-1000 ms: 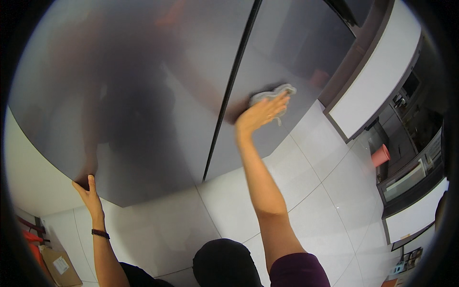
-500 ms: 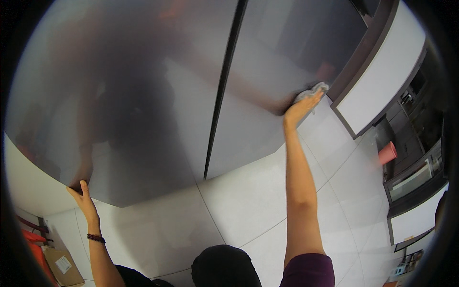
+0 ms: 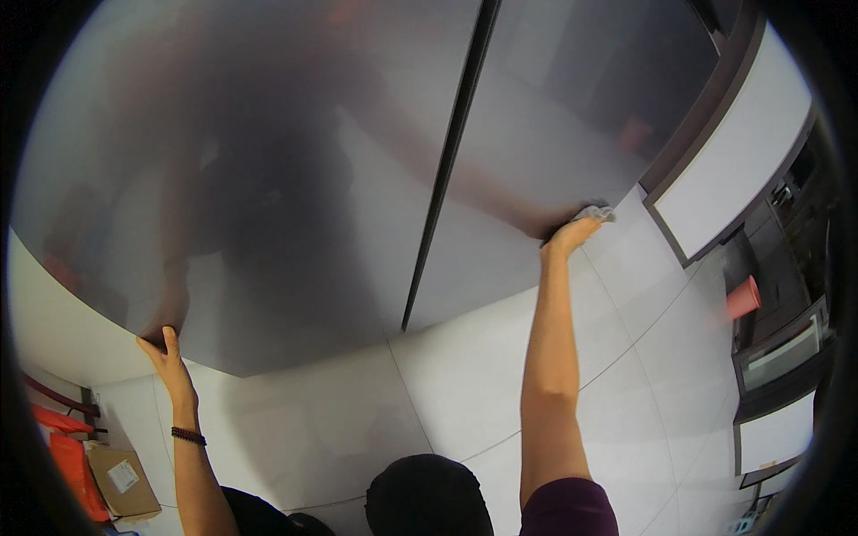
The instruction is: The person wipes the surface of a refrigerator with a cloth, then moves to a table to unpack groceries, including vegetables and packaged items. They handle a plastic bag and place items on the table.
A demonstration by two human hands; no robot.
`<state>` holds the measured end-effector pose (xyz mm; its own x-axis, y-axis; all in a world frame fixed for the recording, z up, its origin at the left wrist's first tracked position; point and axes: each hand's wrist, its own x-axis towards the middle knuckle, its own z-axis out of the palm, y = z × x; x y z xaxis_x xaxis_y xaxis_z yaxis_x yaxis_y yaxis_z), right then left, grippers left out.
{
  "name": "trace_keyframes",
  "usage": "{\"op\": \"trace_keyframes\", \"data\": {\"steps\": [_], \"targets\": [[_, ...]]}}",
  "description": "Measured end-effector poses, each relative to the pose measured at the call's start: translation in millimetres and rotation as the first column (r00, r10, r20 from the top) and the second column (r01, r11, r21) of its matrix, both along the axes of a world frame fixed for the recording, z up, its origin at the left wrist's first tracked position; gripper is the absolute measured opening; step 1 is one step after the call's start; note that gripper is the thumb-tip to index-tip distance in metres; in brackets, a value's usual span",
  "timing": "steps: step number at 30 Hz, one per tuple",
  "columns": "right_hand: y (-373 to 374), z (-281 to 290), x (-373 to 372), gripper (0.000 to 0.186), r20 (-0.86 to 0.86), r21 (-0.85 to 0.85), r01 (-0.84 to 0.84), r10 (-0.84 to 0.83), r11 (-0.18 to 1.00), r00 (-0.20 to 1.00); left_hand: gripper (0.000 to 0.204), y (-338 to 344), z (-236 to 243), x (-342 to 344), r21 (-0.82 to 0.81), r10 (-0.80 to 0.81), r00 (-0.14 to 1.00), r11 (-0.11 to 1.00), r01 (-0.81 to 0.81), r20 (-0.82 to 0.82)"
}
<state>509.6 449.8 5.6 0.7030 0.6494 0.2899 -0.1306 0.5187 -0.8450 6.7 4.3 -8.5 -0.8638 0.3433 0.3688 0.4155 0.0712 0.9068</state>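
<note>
A large glossy grey refrigerator, with a dark gap between its left door [image 3: 295,295] and right door [image 3: 500,214], fills the upper part of the view. My right hand [image 3: 570,236] presses a crumpled grey cloth [image 3: 597,213] against the right door, close to its outer lower edge. The palm side and part of the cloth are hidden from me. At the left door's lower outer edge, my left hand [image 3: 172,359] grips with the thumb on the front face and the fingers round the side. A dark beaded bracelet [image 3: 189,436] circles my left wrist. Both arms reflect dimly in the doors.
Pale floor tiles [image 3: 474,384] lie below. A brown cardboard box [image 3: 125,481] and orange bags [image 3: 76,464] stand at lower left. Right of the refrigerator are a white panel with a dark frame [image 3: 733,152], a pink bin [image 3: 744,297] and dark cabinets [image 3: 778,250].
My right hand and the cloth have slid down along the right door's edge, toward me. The left hand keeps its place on the left door while the whole view shifts slightly.
</note>
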Motion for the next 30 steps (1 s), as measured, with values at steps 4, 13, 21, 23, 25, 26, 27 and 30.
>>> {"op": "trace_keyframes", "data": {"steps": [4,13,21,23,25,26,27,30], "targets": [[-74.3,-16.6,-96.0,0.061,0.433,0.050,0.255,-0.251,0.966,0.866,0.083,-4.4,2.1,2.2,0.006,-0.001,1.000,1.000,0.002,-0.028],[-201.4,-49.7,-221.2,0.075,0.689,0.046,0.003,-0.034,0.999,0.724,0.075,3.6,8.8,10.7,0.056,-0.097,0.995,0.994,0.096,0.012],[-95.7,-50.2,-106.4,0.060,0.572,0.157,0.176,-0.235,0.972,0.786,0.076,3.5,-2.2,6.9,0.030,-0.045,0.999,0.999,0.044,0.021],[-72.6,-39.7,-73.3,0.057,0.535,0.118,0.192,-0.225,0.974,0.814,0.078,-2.7,-0.6,5.0,0.044,-0.058,0.998,0.997,0.057,0.034],[-46.7,-30.3,-40.8,0.057,0.353,0.090,0.080,-0.107,0.993,0.930,0.079,-1.6,-1.4,3.4,0.052,-0.049,0.998,0.998,0.047,0.037],[-35.3,-23.7,-24.3,0.059,0.179,0.106,-0.043,0.024,0.993,0.984,0.079,-1.5,-3.5,3.7,0.055,-0.028,0.999,0.998,0.026,0.036],[-27.4,-19.9,-9.9,0.060,0.004,0.139,-0.159,0.160,0.977,0.987,0.079,-1.4,-5.4,4.0,0.053,-0.008,0.999,0.999,0.006,0.038],[-13.5,-22.3,17.8,0.062,-0.228,-0.157,-0.229,0.190,0.961,0.955,0.079,-3.0,-4.5,3.7,0.064,-0.018,0.999,0.998,0.015,0.043]]}}
